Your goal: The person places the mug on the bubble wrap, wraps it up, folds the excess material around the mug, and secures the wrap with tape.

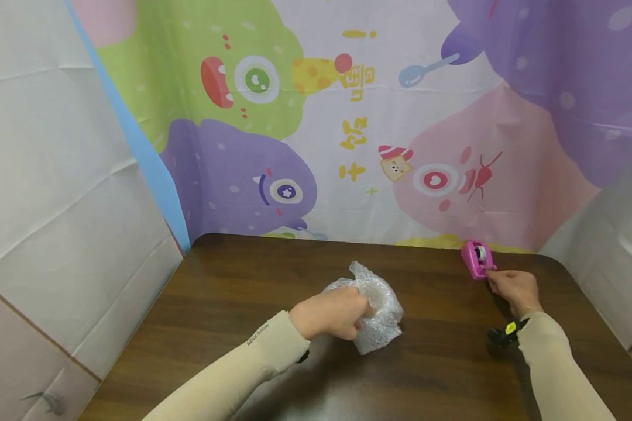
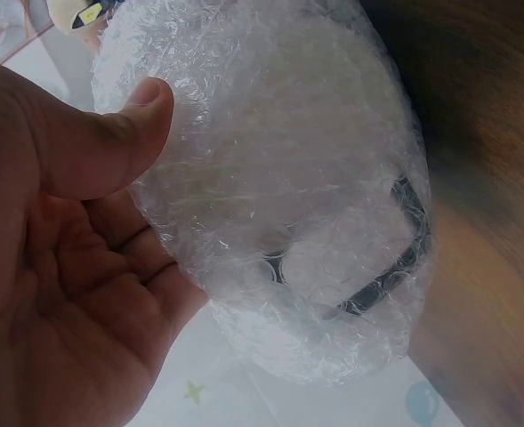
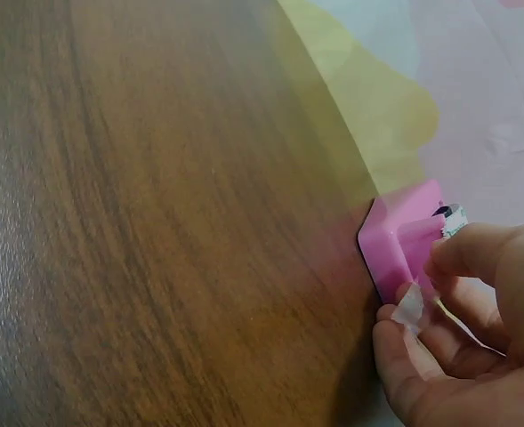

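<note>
A bundle of clear bubble wrap is gripped by my left hand, near the middle of the table. The left wrist view shows the thumb lying on the near face of the wrap and the other fingers passing behind it. Through the plastic shows a pale, rounded thing with a dark, bent strip. At the far right, my right hand is at the front of a pink tape dispenser. Its fingers pinch a short strip of clear tape beside the dispenser's pink body.
The brown wooden table carries both things. Behind its far edge hangs a cloth printed with cartoon monsters, close to the dispenser. Pale panels stand along the left side and also rise at the right.
</note>
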Demonstrator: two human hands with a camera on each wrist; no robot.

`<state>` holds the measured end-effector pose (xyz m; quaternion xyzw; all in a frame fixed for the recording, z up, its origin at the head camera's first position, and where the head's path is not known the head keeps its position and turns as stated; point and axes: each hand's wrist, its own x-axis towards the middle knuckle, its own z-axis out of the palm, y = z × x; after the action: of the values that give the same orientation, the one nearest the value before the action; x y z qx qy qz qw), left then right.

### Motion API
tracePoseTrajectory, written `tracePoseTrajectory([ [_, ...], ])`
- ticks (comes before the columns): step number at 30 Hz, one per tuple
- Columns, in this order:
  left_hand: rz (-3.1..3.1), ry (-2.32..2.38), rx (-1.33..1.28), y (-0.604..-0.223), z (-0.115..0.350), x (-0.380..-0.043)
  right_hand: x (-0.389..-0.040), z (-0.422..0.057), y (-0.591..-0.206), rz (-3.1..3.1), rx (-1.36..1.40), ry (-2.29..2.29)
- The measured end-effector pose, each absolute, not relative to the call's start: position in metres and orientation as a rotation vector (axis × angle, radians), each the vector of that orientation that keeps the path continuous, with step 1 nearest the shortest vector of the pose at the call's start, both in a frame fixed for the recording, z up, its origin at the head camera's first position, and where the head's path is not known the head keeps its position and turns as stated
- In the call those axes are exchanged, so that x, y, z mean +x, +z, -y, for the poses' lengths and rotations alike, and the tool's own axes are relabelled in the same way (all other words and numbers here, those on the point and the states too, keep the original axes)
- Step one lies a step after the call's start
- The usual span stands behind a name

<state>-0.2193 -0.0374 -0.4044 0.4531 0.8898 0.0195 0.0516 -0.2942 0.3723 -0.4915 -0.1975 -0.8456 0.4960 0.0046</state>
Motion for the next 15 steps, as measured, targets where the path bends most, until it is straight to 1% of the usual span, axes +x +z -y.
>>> tracePoseTrajectory([
  [11, -2.703, 0.052, 1.374, -0.4033, 0.0375, -0.2194, -0.2937, -0.37, -0.4886, 2.765, -0.59, 1.21],
  [15, -2.699, 0.058, 1.367, -0.4031, 0.0377, -0.2193, -0.2948, -0.3704, -0.491, 2.772, -0.569, 1.15],
])
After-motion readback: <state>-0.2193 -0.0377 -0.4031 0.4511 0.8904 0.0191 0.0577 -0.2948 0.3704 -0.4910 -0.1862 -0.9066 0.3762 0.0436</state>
